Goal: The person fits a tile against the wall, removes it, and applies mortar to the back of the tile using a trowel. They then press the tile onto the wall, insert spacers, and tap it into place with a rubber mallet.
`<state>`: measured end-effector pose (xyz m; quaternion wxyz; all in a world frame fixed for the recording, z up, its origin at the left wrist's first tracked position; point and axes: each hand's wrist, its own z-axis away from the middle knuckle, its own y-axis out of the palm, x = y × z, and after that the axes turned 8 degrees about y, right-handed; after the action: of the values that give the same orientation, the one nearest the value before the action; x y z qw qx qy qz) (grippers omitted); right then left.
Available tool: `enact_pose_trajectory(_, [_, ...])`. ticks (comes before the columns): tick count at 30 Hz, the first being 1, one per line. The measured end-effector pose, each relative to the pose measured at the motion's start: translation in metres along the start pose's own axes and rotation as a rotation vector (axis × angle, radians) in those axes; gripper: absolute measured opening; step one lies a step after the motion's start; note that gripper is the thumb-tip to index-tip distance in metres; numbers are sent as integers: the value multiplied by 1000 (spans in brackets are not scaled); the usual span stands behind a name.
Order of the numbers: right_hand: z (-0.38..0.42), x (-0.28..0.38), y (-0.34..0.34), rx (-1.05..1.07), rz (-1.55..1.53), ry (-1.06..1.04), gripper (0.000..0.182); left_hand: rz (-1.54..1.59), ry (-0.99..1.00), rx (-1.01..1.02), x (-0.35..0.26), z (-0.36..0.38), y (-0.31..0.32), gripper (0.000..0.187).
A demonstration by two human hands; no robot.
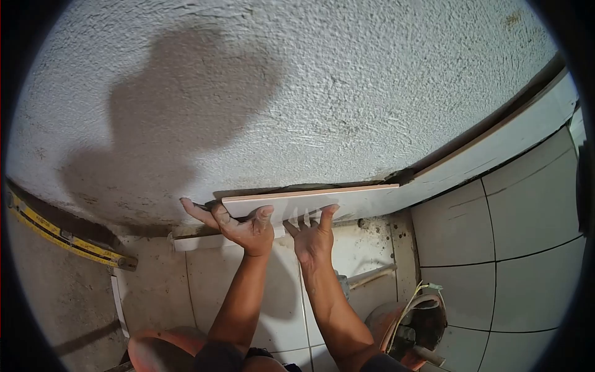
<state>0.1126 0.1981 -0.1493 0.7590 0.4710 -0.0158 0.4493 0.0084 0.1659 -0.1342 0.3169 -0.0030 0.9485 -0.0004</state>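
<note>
A long white skirting tile (365, 201) with a pinkish-brown top edge stands against the base of the rough wall. My left hand (248, 232) holds its left end, with the thumb on the front face and the fingers around the end and behind, partly hidden. Near the tile's middle, my right hand (315, 242) presses it along the lower part, thumb up against the face and fingers at the bottom edge. Under the tile's left part lies a narrow white strip (204, 242). The tile's right end meets a longer skirting strip (477, 149).
A yellow spirit level (68, 239) lies at the left. Behind my right forearm is a tool with a pale handle (372, 276). A mortar-stained bucket (384, 322) holding dark contents stands at lower right; another reddish container (149, 350) is at lower left. Large pale tiles (533, 217) cover the right side.
</note>
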Motion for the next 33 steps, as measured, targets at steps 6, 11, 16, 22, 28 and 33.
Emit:
enact_pose_trajectory(6, [4,1,7,4,20,-11,107,7,8,13,5,2,-1,75])
enact_pose_trajectory(11, [3,2,6,44,82,-27,108,23,-17,6,3,1,0,75])
enact_pose_trajectory(16, [0,0,0,-9,-24,-9,102,11,21,52,7,6,-2,76])
enact_pose_trajectory(22, [4,1,5,-24,-24,-43,113,-94,145,123,12,5,-4,76])
enact_pose_trajectory(28, [4,0,5,-72,-48,-18,123,-107,137,90,17,9,-3,80])
enact_pose_trajectory(33, [7,2,9,-103,-53,-10,124,-155,109,168,15,7,-7,83])
